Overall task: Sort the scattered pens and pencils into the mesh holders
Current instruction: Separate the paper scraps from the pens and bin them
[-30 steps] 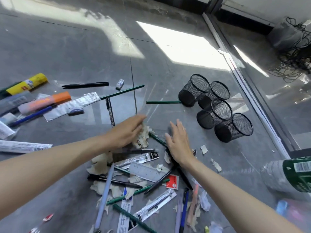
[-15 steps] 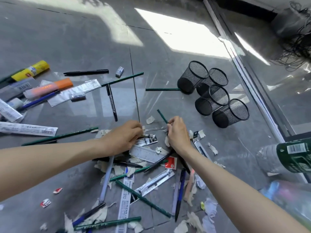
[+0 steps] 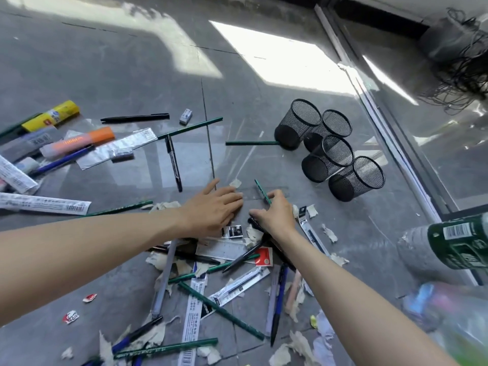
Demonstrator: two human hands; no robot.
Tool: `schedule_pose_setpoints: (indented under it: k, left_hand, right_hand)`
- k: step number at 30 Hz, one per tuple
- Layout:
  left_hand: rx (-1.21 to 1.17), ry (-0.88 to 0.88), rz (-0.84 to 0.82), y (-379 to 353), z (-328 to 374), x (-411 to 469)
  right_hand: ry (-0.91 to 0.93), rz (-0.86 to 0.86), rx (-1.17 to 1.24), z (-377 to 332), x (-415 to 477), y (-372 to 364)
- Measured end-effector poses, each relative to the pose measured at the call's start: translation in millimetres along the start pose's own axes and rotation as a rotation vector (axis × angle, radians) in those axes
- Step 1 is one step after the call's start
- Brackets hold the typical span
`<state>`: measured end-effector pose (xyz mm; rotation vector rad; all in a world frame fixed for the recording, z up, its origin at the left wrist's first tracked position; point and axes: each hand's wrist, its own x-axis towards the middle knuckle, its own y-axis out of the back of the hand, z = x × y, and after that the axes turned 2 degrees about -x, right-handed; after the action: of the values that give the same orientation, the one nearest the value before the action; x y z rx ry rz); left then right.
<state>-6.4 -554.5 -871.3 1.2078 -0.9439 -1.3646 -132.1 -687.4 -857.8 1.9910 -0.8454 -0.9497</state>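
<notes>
the left hand point(image 3: 214, 207) lies flat on the grey floor point(image 3: 105, 75), fingers straight, just beside the right hand point(image 3: 274, 215), whose fingers curl round a short green pencil point(image 3: 261, 190) that sticks out past the knuckles. four black mesh holders point(image 3: 327, 159) sit bunched together to the right, apart from both hands. a long green pencil point(image 3: 250, 143) lies with its end against the leftmost holder. pens, wrappers, a clear ruler point(image 3: 224, 250) and torn paper scraps point(image 3: 328, 232) litter the floor around the forearms.

Four mesh holders point(image 3: 301, 122); two hands point(image 3: 214, 207); at least seven green pencils point(image 3: 190, 127); one orange highlighter point(image 3: 79, 140).
</notes>
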Motion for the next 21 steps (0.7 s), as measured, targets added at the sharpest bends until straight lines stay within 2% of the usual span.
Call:
schedule_pose_setpoints:
  k: [2,5,8,10,14,18,21]
  left_hand:
    - [-0.041,0.055,-0.031,4.4,-2.7,7.2]
    - [-0.033,0.168,-0.007,7.7,-12.0,19.9]
    - [0.008,0.313,0.126,7.8,-19.6,33.7]
    - [-0.026,0.338,0.209,10.6,-19.3,38.5]
    - [-0.039,0.074,0.227,4.1,-13.6,35.6]
    - [0.132,-0.095,0.304,2.8,-24.7,29.8]
    - [0.273,-0.182,0.309,14.2,-40.6,21.2]
  right_hand:
    - [-0.049,-0.014,-0.01,0.1,2.8,-0.8]
    - [-0.053,-0.016,0.103,-2.9,4.2,-2.9]
    - [-0.005,-0.059,0.216,-8.1,6.4,-1.9]
    - [0.023,-0.06,0.258,-13.7,7.6,-3.7]
    - [0.108,-0.049,0.257,-26.3,12.2,-13.4]
    - [0.137,-0.106,0.236,-28.7,16.6,-14.4]
    - [0.278,-0.156,-0.016,-25.3,20.5,-9.3]
